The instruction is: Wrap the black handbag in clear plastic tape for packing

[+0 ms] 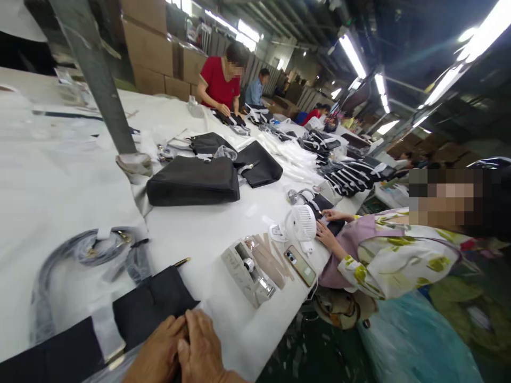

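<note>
Both my hands sit together at the bottom edge, at the near corner of a black bag [151, 306] that lies flat on the white table [207, 234]. My left hand [157, 354] has its fingers curled onto the bag's edge. My right hand [199, 348] presses beside it, fingers together on the same corner. What the fingertips pinch is hidden. A white paper band [104, 329] wraps the bag to the left of my hands. Wrapped grey straps [93, 247] curve on the table beyond the bag.
A large black bag [194, 181] lies mid-table, with more black bags behind it. To the right are a small white fan [301, 223], a phone [300, 265] and a tray of small parts [247, 271]. A co-worker in a floral top sits right; others work further along. A grey post [93, 74] stands left.
</note>
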Demonstrator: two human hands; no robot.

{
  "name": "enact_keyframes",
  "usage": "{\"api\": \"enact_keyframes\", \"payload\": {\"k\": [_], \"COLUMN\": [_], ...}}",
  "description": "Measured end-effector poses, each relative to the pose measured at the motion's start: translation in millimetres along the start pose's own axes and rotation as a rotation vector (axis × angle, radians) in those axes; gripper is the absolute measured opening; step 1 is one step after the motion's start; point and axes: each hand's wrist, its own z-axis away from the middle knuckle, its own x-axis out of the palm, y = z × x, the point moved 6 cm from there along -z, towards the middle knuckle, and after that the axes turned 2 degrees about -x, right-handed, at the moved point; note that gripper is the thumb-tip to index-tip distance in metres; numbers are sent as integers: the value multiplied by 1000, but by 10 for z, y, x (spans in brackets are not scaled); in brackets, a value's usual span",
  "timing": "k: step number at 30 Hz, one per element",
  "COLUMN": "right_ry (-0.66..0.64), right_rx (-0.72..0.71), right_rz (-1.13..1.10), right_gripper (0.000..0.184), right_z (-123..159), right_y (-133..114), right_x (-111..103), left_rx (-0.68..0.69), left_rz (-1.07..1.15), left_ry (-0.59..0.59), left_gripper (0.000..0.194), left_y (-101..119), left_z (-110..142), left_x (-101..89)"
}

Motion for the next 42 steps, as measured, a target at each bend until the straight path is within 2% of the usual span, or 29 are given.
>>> {"api": "enact_keyframes", "payload": {"k": [3, 5, 9, 13, 16, 18, 21, 23, 25, 28, 30, 33, 37, 42], "right_ry": [-38, -18, 63, 60, 23, -25, -48, -35, 1, 30, 33, 40, 39, 30], "right_rx": [-14, -12, -14, -31, -45, -84, -134, -164, -199, -264, -296, -320, -317, -261], "right_rz": [59, 71, 44, 53, 68, 76, 112, 130, 135, 176, 216, 262, 258, 252], "right_gripper": [62, 67, 74, 67, 59, 55, 47, 46, 48, 50, 51, 52, 52, 50], "right_z": [89, 119, 157, 111, 41, 31, 56, 57, 52, 74, 95, 103, 86, 76], "right_y": [36, 45, 79, 122, 116, 75, 58, 98, 139, 142, 122, 100, 94, 78], "right_x": [146, 208, 281, 274, 221, 198, 204, 266, 332, 364, 346, 319, 326, 333], "left_rx": [42, 45, -24, -102, -154, -191, -248, -355, -512, -685, -716, -669, -579, -541], "left_rz": [24, 44, 116, 234, 295, 314, 304, 274, 203, 113, 103, 117, 73, -69], "left_ry": [15, 17, -90, -199, -236, -220, -111, -5, 48, 66, 34, -76, -229, -323], "left_gripper": [41, 43, 42, 43, 42, 39, 35, 26, 21, 18, 17, 16, 13, 13], "left_y": [-81, -100, -101, -124, -72, 24, 90, -60, -313, -626, -727, -727, -605, -516], "left_z": [26, 29, 3, -101, -168, -139, 16, 215, 503, 926, 1070, 1065, 953, 974], "left_x": [63, 47, -20, -71, -157, -302, -635, -894, -1157, -1531, -1665, -1645, -1448, -1285]}}
